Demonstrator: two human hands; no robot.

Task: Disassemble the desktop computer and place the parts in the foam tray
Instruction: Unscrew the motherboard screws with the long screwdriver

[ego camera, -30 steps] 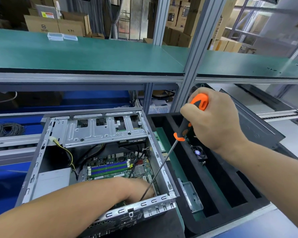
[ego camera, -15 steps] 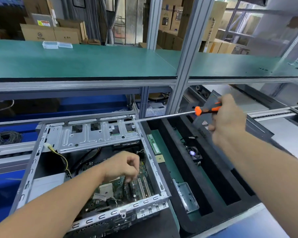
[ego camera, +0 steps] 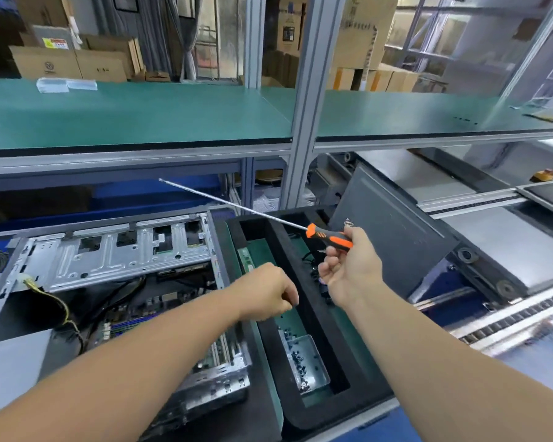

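Note:
The open desktop case (ego camera: 125, 250) lies at the left with its motherboard (ego camera: 134, 317) exposed. To its right sits the black foam tray (ego camera: 304, 269). My left hand (ego camera: 265, 291) hovers over the case's right wall and the tray's left slot. Its fingertips pinch a small dark piece (ego camera: 290, 302), too small to identify. My right hand (ego camera: 348, 269) is above the tray and grips the orange-and-black handle of a long screwdriver (ego camera: 329, 239). The shaft points up and left, over the case.
A clear box of screws (ego camera: 307, 362) and a green memory stick (ego camera: 245, 263) lie in the tray. A dark grey side panel (ego camera: 396, 237) leans behind it. A green shelf (ego camera: 141, 113) overhangs the bench, and a roller conveyor (ego camera: 508, 317) runs at the right.
My left hand has lifted out of the case and moved right, over the tray's edge. My right hand has come down and nearer, and the screwdriver now points up-left.

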